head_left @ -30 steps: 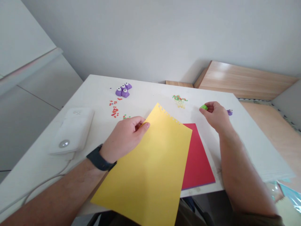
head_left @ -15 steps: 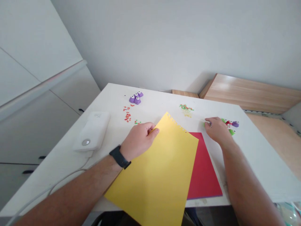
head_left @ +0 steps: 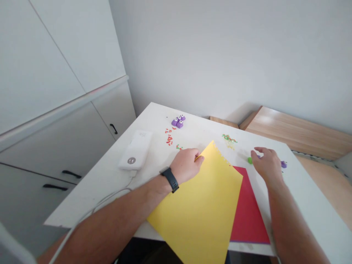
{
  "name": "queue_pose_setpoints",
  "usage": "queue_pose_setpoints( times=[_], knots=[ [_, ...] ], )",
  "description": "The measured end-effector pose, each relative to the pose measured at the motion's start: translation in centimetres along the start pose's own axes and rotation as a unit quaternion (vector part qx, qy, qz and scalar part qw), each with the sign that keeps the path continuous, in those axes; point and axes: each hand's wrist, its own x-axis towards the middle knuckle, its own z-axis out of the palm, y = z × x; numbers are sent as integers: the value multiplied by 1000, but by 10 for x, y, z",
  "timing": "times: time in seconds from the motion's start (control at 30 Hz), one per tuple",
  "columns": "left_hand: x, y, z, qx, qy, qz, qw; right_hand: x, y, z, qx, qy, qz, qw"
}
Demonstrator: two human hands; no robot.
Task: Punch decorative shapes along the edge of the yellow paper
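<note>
My left hand (head_left: 188,165), with a dark watch on the wrist, pinches the upper left edge of a yellow paper sheet (head_left: 203,209). Small notches run along the sheet's upper right edge. Under it, a red sheet (head_left: 249,216) lies partly covered on the table. My right hand (head_left: 266,163) is over the table's right side, thumb and fingers apart and nothing seen in them. Just left of its thumb sits a green craft punch (head_left: 250,160). A purple punch (head_left: 283,164) shows beyond the hand, which hides the other punches there.
Several purple punches (head_left: 178,121) with white eye-like tops stand at the back left. Small red bits (head_left: 169,139) and a green and yellow pile of bits (head_left: 228,139) are scattered on the white table (head_left: 308,194). A white power bank (head_left: 136,148) with a cable lies left.
My right hand has opened, its thumb and forefinger now farther apart near the green punch. The view has swung left, shifting everything rightward; my left hand keeps its hold on the yellow sheet.
</note>
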Motion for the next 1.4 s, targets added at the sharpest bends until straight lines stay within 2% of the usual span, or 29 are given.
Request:
queue_pose_setpoints(
  times=[0.27, 0.5, 0.7, 0.8, 0.87, 0.93, 1.07, 1.13, 1.27, 1.4],
  knots=[
    [1, -3, 6, 4, -4, 10, 1000, 27, 10, -26, -51, -48, 2, 998],
    [1, -3, 6, 13, -9, 17, 1000, 20, 19, -14, -115, -150, -25, 982],
    [0, -2, 6, 14, -16, 20, 1000, 14, 25, -11, -145, -137, -9, 980],
    [-1, -2, 5, 13, -19, 19, 1000, 17, 14, -13, -133, -115, -18, 984],
    [-1, -2, 6, 12, -21, 17, 1000, 19, -7, -13, -105, -114, -47, 987],
    [-1, -2, 7, 12, -22, 14, 1000, 19, -40, -12, -50, -124, -98, 986],
    [-1, -5, 9, 14, -24, 6, 1000, 18, -127, -10, 57, -167, -207, 962],
    [0, -5, 9, 16, -24, 4, 1000, 19, -171, -5, 92, -188, -234, 949],
    [0, -4, 7, 18, -25, 3, 1000, 29, -242, 21, 93, -238, -282, 925],
    [-1, -3, 5, 22, -24, 0, 999, 41, -288, 55, 76, -265, -296, 914]
  ],
)
